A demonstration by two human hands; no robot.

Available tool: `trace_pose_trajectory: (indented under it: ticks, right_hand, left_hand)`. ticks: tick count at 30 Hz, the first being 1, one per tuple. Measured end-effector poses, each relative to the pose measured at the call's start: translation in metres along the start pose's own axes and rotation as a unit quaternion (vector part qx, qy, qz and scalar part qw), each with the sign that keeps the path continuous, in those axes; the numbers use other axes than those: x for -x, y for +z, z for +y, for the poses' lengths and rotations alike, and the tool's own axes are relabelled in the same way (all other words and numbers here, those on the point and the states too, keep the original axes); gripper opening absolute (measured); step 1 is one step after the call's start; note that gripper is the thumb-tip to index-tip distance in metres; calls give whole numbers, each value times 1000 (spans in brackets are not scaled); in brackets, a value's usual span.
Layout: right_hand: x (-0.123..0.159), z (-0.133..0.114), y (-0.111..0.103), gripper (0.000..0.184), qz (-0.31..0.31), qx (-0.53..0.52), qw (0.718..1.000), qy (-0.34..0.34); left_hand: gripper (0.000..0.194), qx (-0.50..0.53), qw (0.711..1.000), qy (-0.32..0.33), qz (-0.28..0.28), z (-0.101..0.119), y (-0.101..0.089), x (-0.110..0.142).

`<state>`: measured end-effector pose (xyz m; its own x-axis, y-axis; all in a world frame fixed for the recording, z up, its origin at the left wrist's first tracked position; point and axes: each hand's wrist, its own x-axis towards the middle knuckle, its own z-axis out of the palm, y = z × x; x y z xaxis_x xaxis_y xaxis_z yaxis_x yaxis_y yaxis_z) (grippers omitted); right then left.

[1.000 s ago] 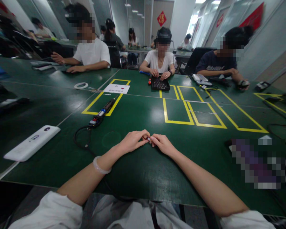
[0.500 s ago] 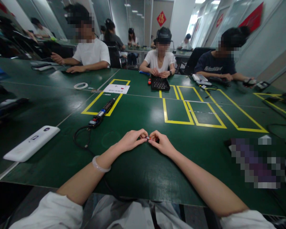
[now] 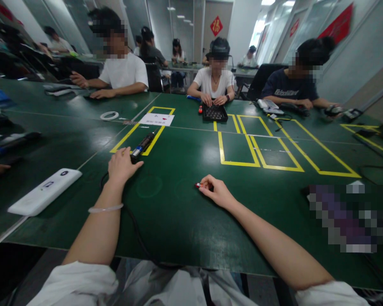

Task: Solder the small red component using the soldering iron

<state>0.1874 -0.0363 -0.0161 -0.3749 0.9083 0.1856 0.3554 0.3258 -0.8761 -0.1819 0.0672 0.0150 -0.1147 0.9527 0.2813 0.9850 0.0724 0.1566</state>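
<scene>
My left hand (image 3: 120,165) lies over the rear end of a dark corded electric screwdriver (image 3: 142,145), its thumb out to the right and its fingers apart. Whether it touches the tool I cannot tell. My right hand (image 3: 215,190) pinches a small red part (image 3: 198,185) with a pale patch, just above the tabletop. The part is too small to name exactly. A black cable (image 3: 135,225) runs from under my left forearm towards the table's front edge.
On the green table (image 3: 178,221) lie a white power bank (image 3: 44,191), a paper label (image 3: 156,119), a white ring of cable (image 3: 109,115) and yellow tape outlines (image 3: 239,162). Opposite, a person works at a black tray (image 3: 215,113). A blurred-out device (image 3: 341,219) is at right.
My left hand has left the small red part and moved left and forward to the screwdriver. My right hand has stayed in place with the part.
</scene>
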Motion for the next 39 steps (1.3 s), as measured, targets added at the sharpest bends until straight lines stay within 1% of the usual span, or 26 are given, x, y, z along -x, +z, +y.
trace_pose_trajectory:
  ticks: [2,4,6,9,16,21,27,34,37,39]
  right_hand:
    - [0,0,0,15,-2,1,1000,0]
    - [0,1,0,15,-2,2,1000,0]
    - [-1,1,0,14,-4,2,1000,-1]
    - [-1,2,0,14,-7,2,1000,-4]
    - [0,2,1,14,-5,6,1000,-6]
    - [-1,1,2,13,-6,4,1000,-9]
    - [-2,1,2,14,-5,9,1000,0]
    - [-3,3,3,14,9,13,1000,-9]
    - [-3,6,4,13,26,24,999,-6]
    - [-4,7,5,12,33,39,999,-6]
  left_hand:
    - [67,-14,997,-29,-73,-18,3,-5]
    - [64,-15,991,-32,-126,-27,3,-7]
    - [63,-13,990,-20,-141,-27,3,-7]
    - [66,-24,990,-15,-138,-19,0,-4]
    - [68,-44,991,-19,-122,14,-4,6]
    - [67,-53,991,17,-124,40,-2,15]
    - [63,-39,987,108,-115,82,0,36]
    - [54,1,969,211,-126,135,-5,69]
    - [53,23,959,248,-137,151,-7,81]
    - [53,41,951,271,-142,157,-8,87]
